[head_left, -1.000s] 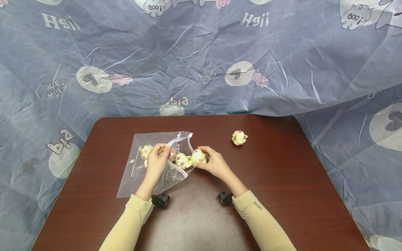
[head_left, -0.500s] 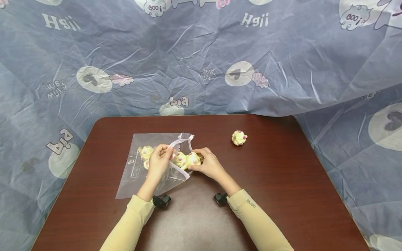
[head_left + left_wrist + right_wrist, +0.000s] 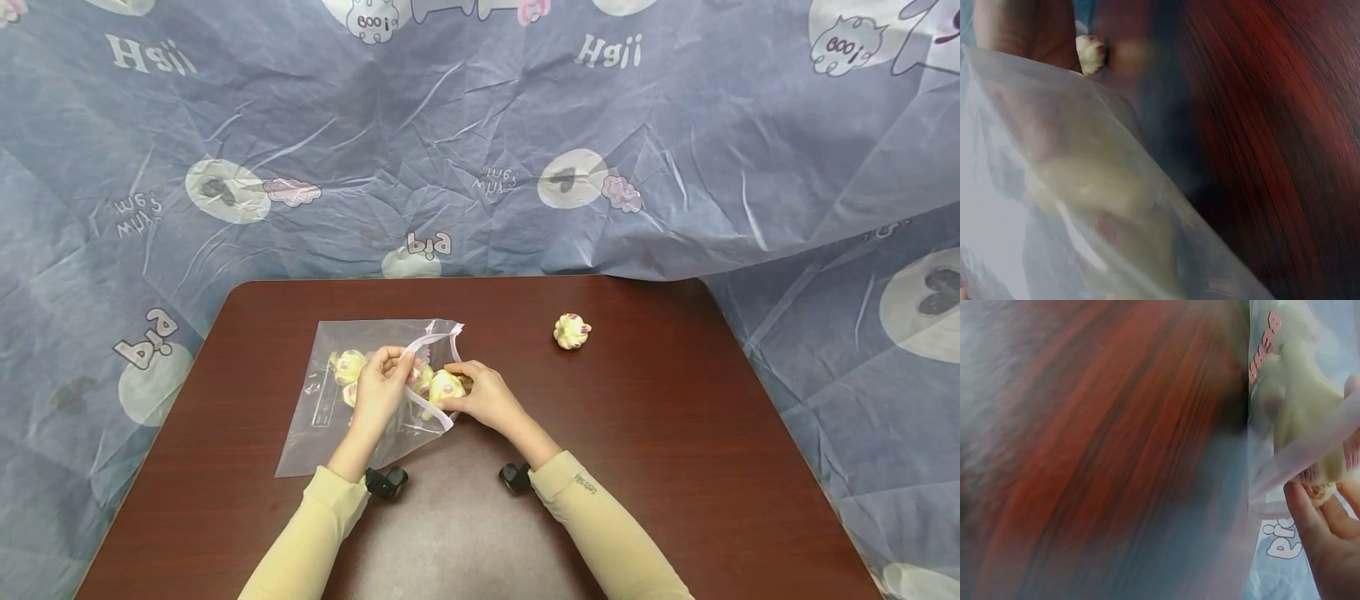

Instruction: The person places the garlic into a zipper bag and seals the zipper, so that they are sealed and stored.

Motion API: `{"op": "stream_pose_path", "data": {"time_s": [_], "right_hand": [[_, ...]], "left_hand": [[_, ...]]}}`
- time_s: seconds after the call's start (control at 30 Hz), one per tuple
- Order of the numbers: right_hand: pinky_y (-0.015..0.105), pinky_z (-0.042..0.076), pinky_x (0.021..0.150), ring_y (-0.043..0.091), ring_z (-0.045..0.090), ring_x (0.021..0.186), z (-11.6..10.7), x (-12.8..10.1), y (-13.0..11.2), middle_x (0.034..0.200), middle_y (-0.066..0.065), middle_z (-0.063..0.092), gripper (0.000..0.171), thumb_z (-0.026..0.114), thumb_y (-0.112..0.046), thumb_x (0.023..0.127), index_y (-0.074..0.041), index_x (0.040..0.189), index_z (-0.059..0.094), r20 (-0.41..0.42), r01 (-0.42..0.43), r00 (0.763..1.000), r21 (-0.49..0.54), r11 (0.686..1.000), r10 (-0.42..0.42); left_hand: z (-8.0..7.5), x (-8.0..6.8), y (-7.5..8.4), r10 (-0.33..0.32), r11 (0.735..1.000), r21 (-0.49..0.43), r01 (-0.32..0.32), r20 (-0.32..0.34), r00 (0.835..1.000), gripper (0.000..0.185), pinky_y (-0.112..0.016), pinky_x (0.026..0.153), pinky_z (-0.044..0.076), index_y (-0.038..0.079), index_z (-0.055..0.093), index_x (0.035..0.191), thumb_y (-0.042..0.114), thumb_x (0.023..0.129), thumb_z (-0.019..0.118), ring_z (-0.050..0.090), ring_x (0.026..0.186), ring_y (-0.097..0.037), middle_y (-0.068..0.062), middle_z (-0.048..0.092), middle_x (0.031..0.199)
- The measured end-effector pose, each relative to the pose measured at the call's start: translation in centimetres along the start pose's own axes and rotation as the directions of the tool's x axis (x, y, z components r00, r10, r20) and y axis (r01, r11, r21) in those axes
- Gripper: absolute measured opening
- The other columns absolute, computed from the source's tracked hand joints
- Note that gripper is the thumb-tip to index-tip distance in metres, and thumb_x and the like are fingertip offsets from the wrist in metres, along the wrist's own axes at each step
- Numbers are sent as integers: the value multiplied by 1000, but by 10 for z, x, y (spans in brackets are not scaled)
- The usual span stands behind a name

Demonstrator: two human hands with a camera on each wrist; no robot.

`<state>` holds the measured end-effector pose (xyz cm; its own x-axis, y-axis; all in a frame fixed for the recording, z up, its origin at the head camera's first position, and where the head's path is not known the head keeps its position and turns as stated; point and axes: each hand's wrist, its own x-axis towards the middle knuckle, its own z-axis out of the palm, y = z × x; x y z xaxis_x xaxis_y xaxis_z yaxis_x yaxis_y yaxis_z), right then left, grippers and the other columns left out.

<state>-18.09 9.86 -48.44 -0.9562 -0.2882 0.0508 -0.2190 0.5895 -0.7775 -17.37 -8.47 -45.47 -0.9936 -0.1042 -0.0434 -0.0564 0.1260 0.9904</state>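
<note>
A clear zip bag (image 3: 300, 433) lies flat on the table's left half, its white-edged mouth facing right and spread apart. My left hand (image 3: 381, 387) pinches the upper layer at that mouth. Right at the opening, my right hand (image 3: 487, 398) grips a garlic bulb (image 3: 446, 387) by its root end. In the right wrist view the held bulb (image 3: 1304, 412) has its stem pointing into the bag, and the bag's edge strip crosses in front of it. Other garlic bulbs (image 3: 348, 367) lie deeper inside, partly hidden by my left hand. The left wrist view looks through hazy plastic (image 3: 997, 219).
A single garlic bulb (image 3: 572, 332) sits on the dark red-brown table (image 3: 675, 433), toward the back right. Behind and beside the table hangs a blue-grey printed cloth (image 3: 465, 108).
My right hand has moved left, carrying the garlic bulb from outside the bag's mouth into the opening. The left hand has shifted only slightly and keeps its pinch on the bag.
</note>
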Motion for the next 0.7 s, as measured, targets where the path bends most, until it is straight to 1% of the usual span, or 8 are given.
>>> {"op": "stream_pose_path", "data": {"time_s": [0.13, 0.27, 0.4, 0.5, 0.6, 0.7], "right_hand": [[34, 58, 91, 25, 68, 109, 4, 8, -2, 124, 13, 67, 59, 87, -20, 74, -3, 127, 64, 63, -17, 998, 61, 998, 13], [34, 57, 93, 26, 67, 111, 5, 14, -4, 125, 13, 67, 59, 85, -18, 76, -4, 128, 63, 114, -21, 993, 68, 997, 13], [35, 56, 95, 25, 65, 114, 6, 15, -5, 126, 13, 67, 60, 85, -19, 77, -3, 130, 61, 139, -10, 990, 73, 997, 0], [36, 55, 97, 26, 64, 116, 3, 13, -5, 126, 14, 67, 59, 84, -18, 78, -1, 130, 61, 139, -25, 990, 119, 993, 9], [39, 55, 98, 28, 64, 117, -1, 10, -6, 126, 16, 67, 57, 83, -17, 79, 1, 129, 61, 126, -34, 992, 173, 984, 12], [42, 54, 99, 27, 63, 118, -8, 6, -6, 125, 13, 68, 53, 82, -20, 81, -1, 127, 62, 96, -38, 995, 166, 985, 23]], "left_hand": [[0, 0, 0, 17, 1000, -11, -17, 3, 1000, 16, -13, 63, 53, -3, 62, 104, 12, 98, 61, 62, 68, -4, -22, 71, 98], [0, 0, 1, 25, 999, -20, -25, -15, 1000, 15, -14, 62, 54, -3, 62, 103, 11, 97, 61, 62, 66, -4, -19, 72, 94], [-2, 0, 1, 35, 999, -33, -36, -18, 999, 15, -14, 62, 54, -4, 62, 104, 10, 98, 60, 62, 67, -3, -18, 71, 93], [-1, 0, 1, 36, 998, -45, -37, -6, 999, 16, -14, 62, 56, -6, 61, 104, 9, 98, 59, 63, 67, -3, -20, 71, 94], [-1, 0, 0, 31, 999, -42, -31, -8, 999, 17, -13, 62, 56, -6, 61, 104, 10, 98, 60, 63, 66, -1, -21, 72, 96], [-1, 1, 0, 26, 999, -27, -26, -17, 1000, 18, -12, 62, 55, -6, 61, 105, 11, 98, 60, 62, 66, 1, -20, 72, 95]]}}
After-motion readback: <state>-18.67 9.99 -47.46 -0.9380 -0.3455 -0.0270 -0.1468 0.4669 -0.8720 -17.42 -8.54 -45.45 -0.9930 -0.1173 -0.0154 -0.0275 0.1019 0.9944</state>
